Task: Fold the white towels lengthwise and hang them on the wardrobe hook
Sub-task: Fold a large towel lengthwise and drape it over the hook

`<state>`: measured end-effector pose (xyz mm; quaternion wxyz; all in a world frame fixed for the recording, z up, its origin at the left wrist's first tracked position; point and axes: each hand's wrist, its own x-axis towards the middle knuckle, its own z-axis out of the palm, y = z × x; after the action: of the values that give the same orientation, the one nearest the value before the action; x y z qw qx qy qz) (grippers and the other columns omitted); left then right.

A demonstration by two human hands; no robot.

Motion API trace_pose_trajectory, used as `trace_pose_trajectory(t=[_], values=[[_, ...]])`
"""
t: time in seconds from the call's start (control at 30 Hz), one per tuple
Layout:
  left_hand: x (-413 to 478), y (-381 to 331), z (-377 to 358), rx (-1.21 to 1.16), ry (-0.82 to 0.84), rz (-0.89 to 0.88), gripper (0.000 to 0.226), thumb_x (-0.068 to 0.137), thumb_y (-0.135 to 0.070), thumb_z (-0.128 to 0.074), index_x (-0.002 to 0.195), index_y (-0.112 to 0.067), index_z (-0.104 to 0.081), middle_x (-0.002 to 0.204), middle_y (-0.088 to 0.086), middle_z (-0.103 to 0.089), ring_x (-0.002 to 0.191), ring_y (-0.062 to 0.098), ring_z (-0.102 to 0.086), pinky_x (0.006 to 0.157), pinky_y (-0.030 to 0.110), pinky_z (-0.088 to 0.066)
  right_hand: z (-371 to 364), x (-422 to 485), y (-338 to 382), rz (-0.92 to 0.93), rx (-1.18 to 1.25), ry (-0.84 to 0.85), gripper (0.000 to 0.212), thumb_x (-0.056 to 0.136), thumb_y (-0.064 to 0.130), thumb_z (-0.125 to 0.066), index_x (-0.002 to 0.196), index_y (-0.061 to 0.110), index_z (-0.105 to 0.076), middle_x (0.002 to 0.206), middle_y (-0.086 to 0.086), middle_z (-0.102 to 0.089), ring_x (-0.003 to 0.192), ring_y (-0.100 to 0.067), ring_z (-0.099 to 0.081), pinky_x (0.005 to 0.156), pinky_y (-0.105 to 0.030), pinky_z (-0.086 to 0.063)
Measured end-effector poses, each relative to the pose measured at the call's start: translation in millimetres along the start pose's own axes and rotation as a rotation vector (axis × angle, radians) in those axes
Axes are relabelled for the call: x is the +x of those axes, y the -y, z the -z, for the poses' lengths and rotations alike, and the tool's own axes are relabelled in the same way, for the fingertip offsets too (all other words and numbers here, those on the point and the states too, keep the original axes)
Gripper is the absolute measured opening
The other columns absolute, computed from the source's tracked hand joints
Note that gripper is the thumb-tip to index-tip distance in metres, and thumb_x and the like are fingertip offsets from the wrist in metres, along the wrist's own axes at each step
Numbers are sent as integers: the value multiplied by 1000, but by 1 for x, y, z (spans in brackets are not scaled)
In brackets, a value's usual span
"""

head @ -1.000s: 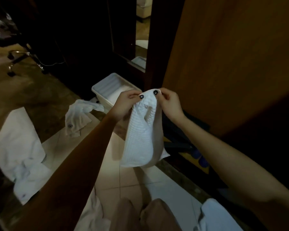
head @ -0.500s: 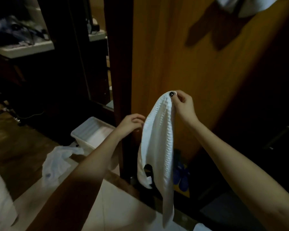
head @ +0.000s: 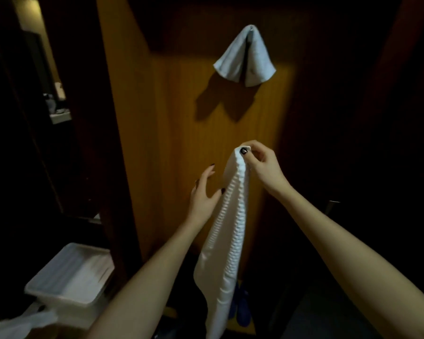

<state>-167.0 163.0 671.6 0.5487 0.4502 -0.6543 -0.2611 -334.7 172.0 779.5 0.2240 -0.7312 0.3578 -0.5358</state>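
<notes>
A white waffle towel [head: 227, 231] hangs down in a long narrow fold in front of the wooden wardrobe door [head: 181, 133]. My right hand [head: 260, 165] pinches its top end. To the left of the towel's upper part, my left hand [head: 203, 192] has its fingers spread, with the thumb touching the cloth. Higher up on the door, another white towel [head: 246, 56] hangs draped in a cone shape. The hook under it is hidden.
A white plastic bin [head: 69, 272] stands on the floor at the lower left, with a loose white towel [head: 20, 324] beside it. Blue slippers [head: 241, 307] lie at the foot of the wardrobe. Dark furniture fills the left side.
My left hand let go of the towel's top and now sits open beside it. My right hand alone holds the top, and the view has tilted up to the hanging towel.
</notes>
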Motion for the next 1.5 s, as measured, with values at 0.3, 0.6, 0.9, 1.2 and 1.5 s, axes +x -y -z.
trace_pose_trajectory(t=[0.3, 0.6, 0.9, 1.2, 1.5], values=[[68, -82, -44, -583, 446, 7, 27, 94, -20, -59, 117, -33, -56, 110, -3, -70, 104, 11, -66, 89, 25, -51, 66, 6, 25, -32, -172, -2, 16, 97, 9, -52, 99, 16, -67, 97, 4, -67, 95, -13, -63, 85, -30, -49], [44, -72, -85, -583, 570, 40, 50, 85, -3, -68, 121, -35, -53, 97, 6, -73, 90, 22, -70, 70, 25, -55, 113, -23, 21, -83, -298, -259, 15, 99, 12, -52, 99, 12, -67, 93, 5, -67, 90, -7, -64, 79, -25, -49], [3, -13, -116, -283, 639, 61, 49, 82, -1, -72, 123, -20, -54, 114, -8, -61, 108, 13, -59, 76, 6, -45, 163, -41, 22, -86, -337, -550, 16, 98, 11, -51, 97, 8, -67, 86, 9, -65, 82, 2, -60, 73, -17, -47], [-1, 31, -93, -31, 682, 196, 20, 83, 4, -66, 97, -9, -70, 92, 8, -70, 82, 13, -62, 71, 19, -49, 215, -64, 2, -241, -416, -858, 17, 96, 18, -49, 90, 16, -64, 70, 11, -56, 63, 4, -50, 63, -21, -41], [23, 21, -95, -57, 494, 151, 20, 88, 0, -61, 91, -15, -73, 85, -8, -70, 73, -8, -61, 63, 8, -45, 208, -82, -37, -380, -535, -862, 26, 96, 19, -45, 71, 18, -51, 64, -2, -51, 58, -13, -46, 56, -31, -36]])
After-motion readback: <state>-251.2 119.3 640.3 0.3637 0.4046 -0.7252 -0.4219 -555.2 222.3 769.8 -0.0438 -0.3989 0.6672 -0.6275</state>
